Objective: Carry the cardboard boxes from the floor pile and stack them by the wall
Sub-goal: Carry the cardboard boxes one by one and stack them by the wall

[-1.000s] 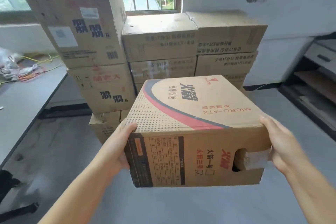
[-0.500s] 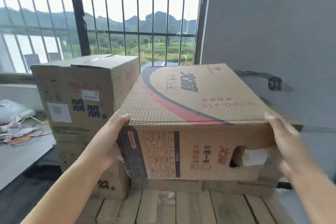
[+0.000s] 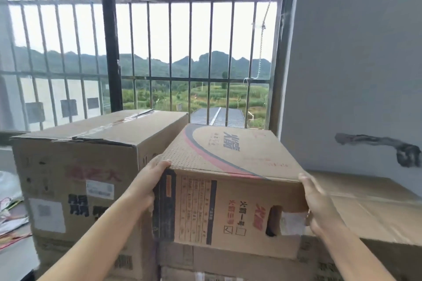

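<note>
While resting on the stack by the wall (image 3: pixel 354 52), sits between both hands: the printed box (image 3: pixel 230 180), its base on a lower box (image 3: pixel 228 258), just beside the tall box (image 3: pixel 77 175) on the left and touching or nearly touching the flat box (image 3: pixel 370 203) on the right.

Head view, the only 1 given:

- Left hand (image 3: pixel 146 187): flat against the left end of the printed box, thumb hooked over the top edge, remaining fingers hidden behind the cardboard, so cannot tell whether spread or together. Squeezed into the narrow gap beside the tall box, probably to steer the load square to its neighbour.
- Right hand (image 3: pixel 319 207): palm pressed on the right end, fingers (image 3: pixel 307 180) straight and close together, reaching up to the top corner. Opposed to the left hand, so the box is clamped by side pressure, not lifted by the cut-out handle hole (image 3: pixel 274 221), left unused.
- Barred window (image 3: pixel 159 52) behind the stack; grey patch mark on the wall at right; loose cables and paper (image 3: pixel 9 210) at far left, well apart from the boxes.

Judged as the setting-down step: looks seated or almost so, slightly turned, likely needing a push back toward the window before release. Risk seen: left hand pinched between the 2 boxes when sliding.
</note>
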A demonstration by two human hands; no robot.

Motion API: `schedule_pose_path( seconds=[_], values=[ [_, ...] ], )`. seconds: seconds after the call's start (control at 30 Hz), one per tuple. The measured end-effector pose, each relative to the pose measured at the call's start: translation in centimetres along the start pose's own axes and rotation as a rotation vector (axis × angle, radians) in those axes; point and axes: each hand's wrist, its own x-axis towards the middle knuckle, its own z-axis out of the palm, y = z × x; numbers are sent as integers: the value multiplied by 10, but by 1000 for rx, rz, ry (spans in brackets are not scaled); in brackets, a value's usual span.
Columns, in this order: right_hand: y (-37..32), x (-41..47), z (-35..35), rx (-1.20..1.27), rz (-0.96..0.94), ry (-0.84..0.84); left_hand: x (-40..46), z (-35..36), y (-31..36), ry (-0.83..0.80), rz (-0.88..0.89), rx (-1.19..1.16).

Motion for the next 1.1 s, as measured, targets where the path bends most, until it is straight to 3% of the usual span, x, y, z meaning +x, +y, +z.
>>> schedule_pose_path(
  seconds=[0.1,0.27,0.37,0.47,0.57,0.67,0.87,1.0,1.1],
  values=[
    [19,37,30,-72,2,9,50,5,-24,108,71,52],
    [33,73,53,-114,-18,53,75,22,-50,261,367,275],
    [35,91,56,-115,-22,54,81,33,-64,197,498,593],
    [38,107,57,-106,0,28,89,37,-74,320,697,1065],
    [44,115,63,-128,23,-2,104,30,-75,406,885,1228],
    [43,116,64,-182,38,-36,112,22,-73,415,841,1283],
    [28,102,52,-276,62,-162,97,15,-62,270,768,1310],
    [22,87,39,-348,-83,-189,77,11,-50,125,707,1129],
    [19,65,21,-441,-220,-273,50,7,-49,11,626,863]
  ],
)
